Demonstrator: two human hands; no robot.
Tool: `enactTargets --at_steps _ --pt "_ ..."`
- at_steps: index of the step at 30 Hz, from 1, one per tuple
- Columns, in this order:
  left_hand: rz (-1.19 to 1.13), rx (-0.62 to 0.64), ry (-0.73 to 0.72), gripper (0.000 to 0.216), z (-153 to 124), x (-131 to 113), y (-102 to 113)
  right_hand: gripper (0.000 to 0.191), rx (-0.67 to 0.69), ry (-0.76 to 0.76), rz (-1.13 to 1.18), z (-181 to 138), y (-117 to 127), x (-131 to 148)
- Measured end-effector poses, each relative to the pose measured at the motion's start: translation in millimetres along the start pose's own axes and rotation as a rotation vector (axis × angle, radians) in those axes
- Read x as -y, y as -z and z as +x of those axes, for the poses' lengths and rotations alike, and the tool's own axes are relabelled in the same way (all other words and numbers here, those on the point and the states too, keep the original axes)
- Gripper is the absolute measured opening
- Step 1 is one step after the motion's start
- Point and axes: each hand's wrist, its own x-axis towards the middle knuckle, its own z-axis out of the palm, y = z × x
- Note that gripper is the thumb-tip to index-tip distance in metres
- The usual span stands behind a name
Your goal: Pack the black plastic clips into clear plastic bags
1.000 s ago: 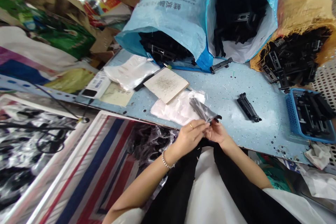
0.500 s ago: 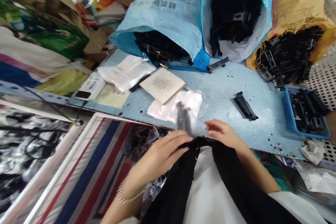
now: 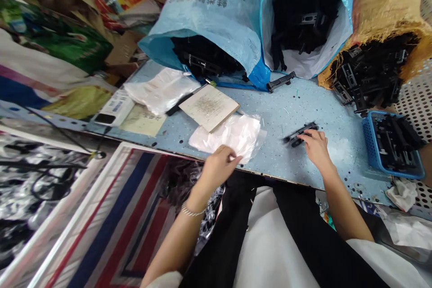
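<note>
My left hand is at the front edge of the table, its thumb and fingers pinched on the near edge of a stack of clear plastic bags. To the right, my right hand pinches a long black plastic part just over the table; motion blurs its left end, and I cannot tell whether it is one piece or two. A square board with a speckled dark patch lies on the back of the bag stack. Another black part rests on the table by the sacks.
Two blue sacks and a yellow sack, each with black parts inside, line the back. A blue basket of parts stands right. More plastic bags lie left. Below the table edge, a striped bag stands beside dark wrapped items.
The blurred dark part near my left hand is gone from view, and that hand now reaches the bags. My right hand has moved right and taken hold of the part lying on the table.
</note>
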Motion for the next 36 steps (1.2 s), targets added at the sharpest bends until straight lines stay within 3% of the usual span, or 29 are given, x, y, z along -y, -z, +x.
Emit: enactTargets --at_steps 2,5,8,10,12,14,17,19,21,23,28,33,36 --pt "0.12 -0.114 -0.059 0.03 17.0 -28.9 -15.2 0.035 -0.009 -0.007 0.036 -8.0 1.9 3.4" --pt "0.174 -0.097 -0.066 0.017 35.3 -42.3 -30.8 0.03 -0.051 -0.099 0.12 -18.6 2.5 0.0" --pt "-0.131 -0.049 -0.018 0.02 43.2 -27.2 -30.9 0.046 0.018 -0.306 0.172 -23.4 2.0 -9.6" --pt "-0.43 -0.011 0.071 0.014 45.6 -14.2 -27.1 0.04 0.102 -0.391 0.252 -21.8 1.6 -13.4" --pt "-0.664 -0.004 0.182 0.02 47.4 -6.4 -24.7 0.034 0.143 -0.408 0.513 -17.8 0.0 -7.8" --pt "-0.785 -0.019 0.243 0.029 49.4 -5.1 -25.0 0.034 0.198 -0.412 0.945 -13.6 -4.6 12.4" --pt "-0.819 -0.022 0.239 0.034 52.3 -10.0 -27.0 0.038 0.439 -0.386 1.542 -7.3 -19.1 65.3" --pt "-0.788 -0.012 0.211 0.031 53.4 -12.0 -26.4 0.036 0.622 -0.365 1.719 -0.7 -32.5 101.6" --pt "-0.776 -0.005 0.179 0.026 53.1 -9.5 -23.0 0.035 0.696 -0.375 1.782 8.3 -45.3 125.8" --pt "-0.83 -0.001 0.183 0.021 51.6 -2.1 -17.5 0.036 0.658 -0.407 1.811 17.0 -53.6 132.7" --pt "-0.938 -0.02 0.256 0.028 48.6 14.6 -10.5 0.032 0.527 -0.413 1.828 19.5 -46.4 110.3" --pt "-0.843 -0.062 0.141 0.018 52.0 2.3 -22.6 0.034 0.669 -0.365 1.815 10.6 -37.8 122.8" --pt "-0.805 -0.121 0.115 0.018 52.4 -0.5 -25.3 0.034 0.673 -0.356 1.799 14.9 -45.8 134.8"
